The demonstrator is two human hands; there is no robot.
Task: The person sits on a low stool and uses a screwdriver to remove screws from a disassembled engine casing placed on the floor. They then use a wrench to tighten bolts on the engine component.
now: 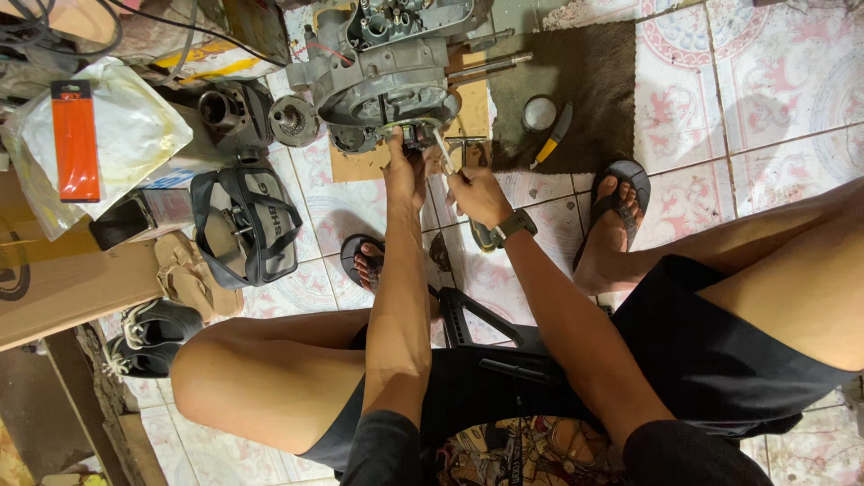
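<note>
The engine case [387,72] lies on a cardboard sheet [360,165] on the tiled floor, already opened with parts beside it, while the left hand [405,171] presses closed on its lower edge and the right hand [477,196] grips a thin tool [443,148] there.

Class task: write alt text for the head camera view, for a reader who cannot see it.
Seen from above, a seated person's left hand steadies a grey engine casing on the tiled floor, while the right hand holds a slim pale tool against it. A yellow-handled tool and loose engine parts lie nearby.
</note>
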